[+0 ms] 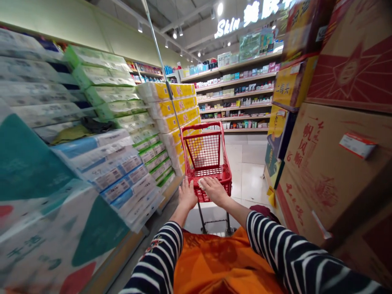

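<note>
A red plastic shopping cart (202, 167) with a lattice basket stands right in front of me. Its near rim is under both of my hands. My left hand (187, 194) rests at the near left corner of the basket, fingers stretched forward and slightly apart. On the near edge, to the right of it, my right hand (214, 190) presses a small white cloth or tissue (200, 183) against the red plastic. Only a bit of that white piece shows beyond the fingertips. The basket's bottom is partly hidden by my hands.
Stacked tissue packs (122, 171) line the left side, with yellow packs (180, 110) beyond. A metal pole (157, 45) rises there. Cardboard boxes (333, 163) crowd the right. Cosmetics shelves (235, 94) stand at the back. Tiled floor (252, 179) runs ahead.
</note>
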Demonstrator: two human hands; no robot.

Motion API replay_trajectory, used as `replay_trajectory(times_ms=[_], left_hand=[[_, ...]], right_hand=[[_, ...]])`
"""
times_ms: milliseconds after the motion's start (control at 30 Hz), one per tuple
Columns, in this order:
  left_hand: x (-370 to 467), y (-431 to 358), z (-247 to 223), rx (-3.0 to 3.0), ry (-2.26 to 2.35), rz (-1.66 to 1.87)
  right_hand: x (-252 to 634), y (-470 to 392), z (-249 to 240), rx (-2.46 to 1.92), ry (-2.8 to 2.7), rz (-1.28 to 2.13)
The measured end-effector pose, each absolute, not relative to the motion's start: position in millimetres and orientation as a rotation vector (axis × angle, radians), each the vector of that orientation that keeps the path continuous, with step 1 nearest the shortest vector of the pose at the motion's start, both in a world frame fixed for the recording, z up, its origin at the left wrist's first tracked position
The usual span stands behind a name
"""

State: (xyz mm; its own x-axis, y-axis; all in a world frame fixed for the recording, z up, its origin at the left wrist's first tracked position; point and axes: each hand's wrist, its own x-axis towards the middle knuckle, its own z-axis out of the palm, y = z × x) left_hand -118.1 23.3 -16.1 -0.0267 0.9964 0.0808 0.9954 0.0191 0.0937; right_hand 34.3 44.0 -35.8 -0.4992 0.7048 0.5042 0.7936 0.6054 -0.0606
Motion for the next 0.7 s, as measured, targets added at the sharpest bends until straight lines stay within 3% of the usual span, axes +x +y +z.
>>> replay_trajectory(times_ms=[233, 433, 567, 700], left_hand=[[-121.7, 19.6, -19.9, 2.136, 2.179, 0.399], [-126.0, 26.5, -22.1, 2.046, 2.074, 0.642], [-139.7, 30.5, -22.6, 2.018, 2.056, 0.622], [-149.7, 27.8, -19.8, 2.051, 2.090, 0.534]], right_hand=[[101.2, 49.0, -48.3, -1.261, -2.108, -0.414], [30.9, 45.1, -44.3, -1.208, -2.242, -0.326], [-19.1, 43.8, -34.6, -1.129, -2.354, -0.250], [-5.6, 42.5, -33.4, -1.125, -2.370, -0.229]])
